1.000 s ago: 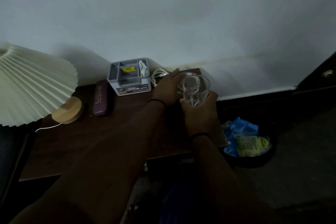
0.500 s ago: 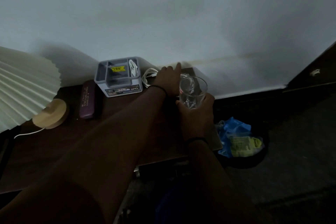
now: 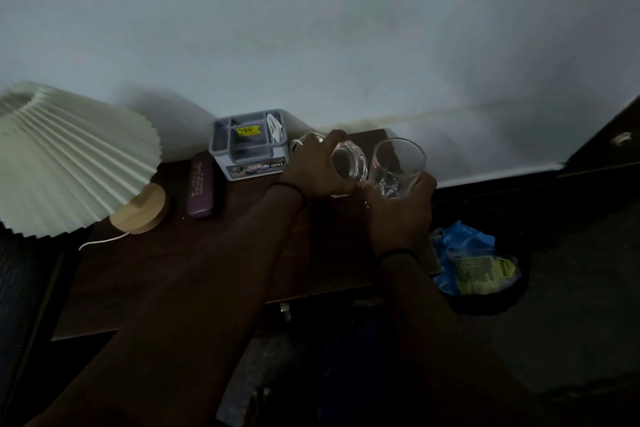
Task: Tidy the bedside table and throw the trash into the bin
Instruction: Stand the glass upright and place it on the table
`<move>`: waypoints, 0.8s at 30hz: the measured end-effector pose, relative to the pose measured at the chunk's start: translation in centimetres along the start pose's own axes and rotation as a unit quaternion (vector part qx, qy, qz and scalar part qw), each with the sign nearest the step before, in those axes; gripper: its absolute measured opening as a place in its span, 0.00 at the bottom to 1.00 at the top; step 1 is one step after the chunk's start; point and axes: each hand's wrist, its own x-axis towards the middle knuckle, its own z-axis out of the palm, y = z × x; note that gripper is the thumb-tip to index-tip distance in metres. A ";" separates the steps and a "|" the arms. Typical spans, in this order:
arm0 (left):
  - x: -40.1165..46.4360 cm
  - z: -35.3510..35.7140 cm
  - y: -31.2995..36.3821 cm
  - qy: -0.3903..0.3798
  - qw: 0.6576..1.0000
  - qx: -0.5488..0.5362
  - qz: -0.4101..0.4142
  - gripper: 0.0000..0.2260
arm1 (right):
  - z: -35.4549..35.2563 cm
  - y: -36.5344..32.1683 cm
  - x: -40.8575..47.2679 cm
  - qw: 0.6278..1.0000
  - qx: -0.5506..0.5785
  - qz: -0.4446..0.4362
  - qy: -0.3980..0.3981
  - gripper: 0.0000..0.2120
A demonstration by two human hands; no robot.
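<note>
The right hand (image 3: 398, 215) holds a clear drinking glass (image 3: 396, 166) with curled fingers, above the bench (image 3: 145, 267) edge. The left hand (image 3: 315, 166) grips a second glass (image 3: 349, 163), tilted, touching the first. The bin (image 3: 491, 302) (blue bag, yellow wrapper inside) stands below the right hand.

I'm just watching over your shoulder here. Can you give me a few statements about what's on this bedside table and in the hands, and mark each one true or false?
1. Each hand holds a clear glass: the left hand grips one glass, the right hand the other glass. True.
2. The lamp stands at the right end of the table. False: it stands at the left end.
3. The purple case lies between the lamp and the grey organiser. True.
4. The bin stands on the table. False: it is on the floor, right of the table.
</note>
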 end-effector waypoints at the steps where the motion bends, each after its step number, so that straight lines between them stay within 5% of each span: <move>1: -0.8 -0.2 0.3 0.012 1.000 -0.026 -0.008 0.43 | -0.1 -0.2 -0.2 1.000 -0.001 0.001 -0.001 0.26; 7: -5.5 0.5 -0.6 0.083 0.978 -0.184 -0.059 0.38 | -0.6 -0.8 -1.1 1.000 -0.020 -0.007 -0.008 0.28; 11: -8.4 1.9 -2.4 0.130 0.955 -0.253 -0.084 0.45 | -0.5 -1.1 -1.6 0.999 -0.036 -0.014 -0.036 0.29; 19: -10.6 1.5 -3.7 0.127 0.964 -0.210 -0.100 0.29 | -0.1 -2.3 -2.5 0.995 -0.045 -0.033 -0.083 0.30; 24: -12.4 1.6 -3.8 0.140 0.969 -0.175 -0.104 0.40 | -0.1 -2.6 -2.7 0.995 -0.043 -0.033 -0.086 0.30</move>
